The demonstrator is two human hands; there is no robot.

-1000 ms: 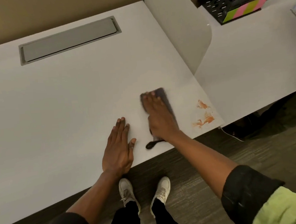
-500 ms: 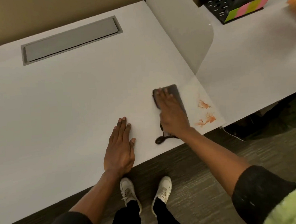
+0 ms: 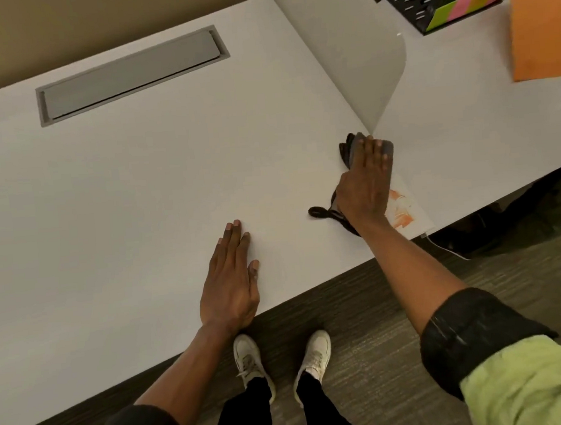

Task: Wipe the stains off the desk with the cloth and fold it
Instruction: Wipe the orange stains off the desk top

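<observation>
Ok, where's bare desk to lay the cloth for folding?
Widest bare patch: desk between the grey cable hatch and the left hand. A narrower strip between both hands. Crowded at the right corner: right hand, cloth, orange stains, divider panel.

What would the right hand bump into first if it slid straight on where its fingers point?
Probably the near end of the white divider panel, just beyond the cloth that the right hand presses flat.

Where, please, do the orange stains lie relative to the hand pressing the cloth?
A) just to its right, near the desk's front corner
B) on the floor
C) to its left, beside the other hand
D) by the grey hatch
A: the orange stains lie just right of the right hand, which presses the cloth flat near the front corner of the desk.
</observation>
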